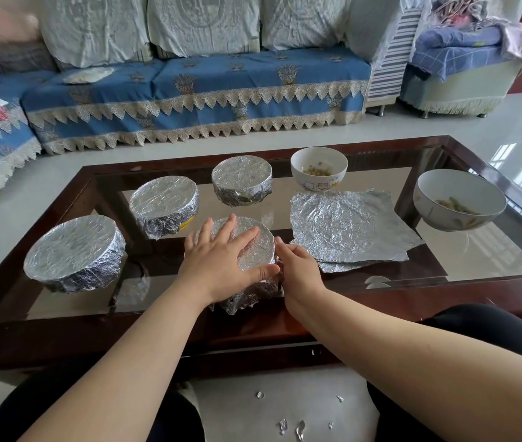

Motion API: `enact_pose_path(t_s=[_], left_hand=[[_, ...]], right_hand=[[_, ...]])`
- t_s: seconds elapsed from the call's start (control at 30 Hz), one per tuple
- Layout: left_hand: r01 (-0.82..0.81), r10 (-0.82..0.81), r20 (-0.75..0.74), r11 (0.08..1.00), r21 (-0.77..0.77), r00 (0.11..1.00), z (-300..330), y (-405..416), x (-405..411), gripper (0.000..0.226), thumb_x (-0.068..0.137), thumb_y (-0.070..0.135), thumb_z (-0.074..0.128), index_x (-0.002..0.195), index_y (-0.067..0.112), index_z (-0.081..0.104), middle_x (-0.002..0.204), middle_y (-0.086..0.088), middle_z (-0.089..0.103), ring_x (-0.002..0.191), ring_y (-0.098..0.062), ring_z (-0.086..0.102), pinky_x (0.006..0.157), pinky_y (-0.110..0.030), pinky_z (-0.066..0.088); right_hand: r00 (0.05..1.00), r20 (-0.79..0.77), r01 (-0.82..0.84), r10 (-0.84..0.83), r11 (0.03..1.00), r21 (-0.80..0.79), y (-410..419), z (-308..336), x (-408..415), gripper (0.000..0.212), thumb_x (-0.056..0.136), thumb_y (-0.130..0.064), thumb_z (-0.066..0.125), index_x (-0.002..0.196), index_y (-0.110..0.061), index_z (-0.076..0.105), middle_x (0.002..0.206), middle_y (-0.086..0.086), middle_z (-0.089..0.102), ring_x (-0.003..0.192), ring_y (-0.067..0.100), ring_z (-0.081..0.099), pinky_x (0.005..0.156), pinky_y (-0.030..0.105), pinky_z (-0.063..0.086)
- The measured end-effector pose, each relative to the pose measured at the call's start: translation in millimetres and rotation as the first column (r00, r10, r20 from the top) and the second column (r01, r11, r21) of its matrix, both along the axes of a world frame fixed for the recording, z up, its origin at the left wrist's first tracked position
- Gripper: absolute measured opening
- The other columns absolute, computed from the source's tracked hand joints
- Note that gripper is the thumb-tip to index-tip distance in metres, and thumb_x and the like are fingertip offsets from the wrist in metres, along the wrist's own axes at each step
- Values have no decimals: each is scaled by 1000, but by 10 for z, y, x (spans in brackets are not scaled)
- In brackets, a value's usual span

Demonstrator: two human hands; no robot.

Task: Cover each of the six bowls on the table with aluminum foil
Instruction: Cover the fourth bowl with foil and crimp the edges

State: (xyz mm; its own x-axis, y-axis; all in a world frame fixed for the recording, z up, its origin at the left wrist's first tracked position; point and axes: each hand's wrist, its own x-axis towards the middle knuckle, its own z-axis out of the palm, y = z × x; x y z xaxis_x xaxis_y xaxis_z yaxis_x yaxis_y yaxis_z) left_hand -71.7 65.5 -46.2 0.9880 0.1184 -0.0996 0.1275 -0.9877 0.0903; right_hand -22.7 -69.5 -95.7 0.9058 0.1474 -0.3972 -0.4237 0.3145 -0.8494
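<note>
Three bowls already stand fully wrapped on the glass table (364, 283): the left covered bowl (73, 252), the middle covered bowl (164, 204) and the far covered bowl (242, 180), each with foil drawn tight over the top and crumpled down the sides. A fourth one, the near bowl (254, 250), is in work at the front edge of the table. The left hand (221, 255) lies flat on its foil top with the fingers spread wide and straight, pressing down, while the right hand (297, 269) is at the right side of the same bowl, its fingers curled against the foil wall, as it seems to press the foil to the rim; I cannot tell if it really pinches the foil or only pushes on it. The foil on this bowl already goes down the side to the table, so I judge this one is nearly finished. Two bowls are left open: the small white bowl (318, 169) at the back and the large white bowl (459, 200) on the right, both with some food inside. Between them and the near bowl lie the spare foil sheets (352, 228), flat, one on another, just beside the right hand. So about two thirds of the task is done.
</note>
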Motion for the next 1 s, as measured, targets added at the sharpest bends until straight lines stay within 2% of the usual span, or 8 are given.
enact_pose_path(t_s=[0.13, 0.3, 0.43, 0.6, 0.73, 1.0], left_hand=[[-2, 2, -6, 1000, 4, 1000, 22, -16, -6, 103, 60, 101, 11, 152, 55, 10, 167, 8, -6, 152, -33, -5, 120, -54, -2], [1, -1, 14, 1000, 7, 1000, 0, -4, -2, 109, 53, 101, 4, 152, 55, 10, 167, 6, -4, 152, -34, -3, 119, -55, 1], [-3, 3, 2, 1000, 5, 1000, 18, -20, -6, 104, 59, 98, 11, 153, 54, 10, 167, 6, -5, 152, -34, -4, 120, -56, 0], [-4, 4, 5, 1000, 6, 1000, 8, -13, -6, 106, 58, 100, 8, 153, 54, 9, 167, 6, -4, 152, -35, -4, 119, -57, 1], [-5, 5, 14, 1000, 11, 1000, -6, -12, -1, 111, 52, 101, 1, 152, 54, 8, 167, 6, -4, 152, -35, -3, 119, -57, 1], [-9, 9, 12, 1000, 13, 1000, -7, -14, -4, 112, 51, 101, 1, 153, 54, 8, 167, 5, -4, 152, -35, -3, 118, -57, 1]], right_hand=[[1000, -2, 24, -24, 998, -53, 27, 9, 24, 28, 89, -29, 67, 66, -17, 55, 71, 4, 56, 78, 22, 50, 77, 37, 41], [1000, -4, 24, -24, 996, -90, 52, 19, 58, 28, 90, -27, 65, 67, -17, 53, 70, 4, 56, 76, 22, 50, 73, 36, 42], [1000, -7, 5, -6, 998, -66, 52, 15, 62, 23, 92, -23, 63, 72, -15, 57, 81, 13, 58, 78, 24, 52, 73, 39, 45], [1000, 3, 19, -19, 999, -48, 63, -24, 80, 8, 92, -17, 63, 84, -14, 62, 84, 12, 63, 79, 24, 57, 77, 40, 51], [1000, 2, 6, -6, 998, -61, 69, -41, 87, 5, 89, -14, 67, 91, -12, 63, 93, 19, 71, 80, 27, 65, 81, 45, 55], [988, 150, 15, 19, 974, -225, 46, -49, 54, 6, 94, -15, 59, 93, -21, 60, 100, 10, 69, 86, 25, 66, 83, 46, 55]])
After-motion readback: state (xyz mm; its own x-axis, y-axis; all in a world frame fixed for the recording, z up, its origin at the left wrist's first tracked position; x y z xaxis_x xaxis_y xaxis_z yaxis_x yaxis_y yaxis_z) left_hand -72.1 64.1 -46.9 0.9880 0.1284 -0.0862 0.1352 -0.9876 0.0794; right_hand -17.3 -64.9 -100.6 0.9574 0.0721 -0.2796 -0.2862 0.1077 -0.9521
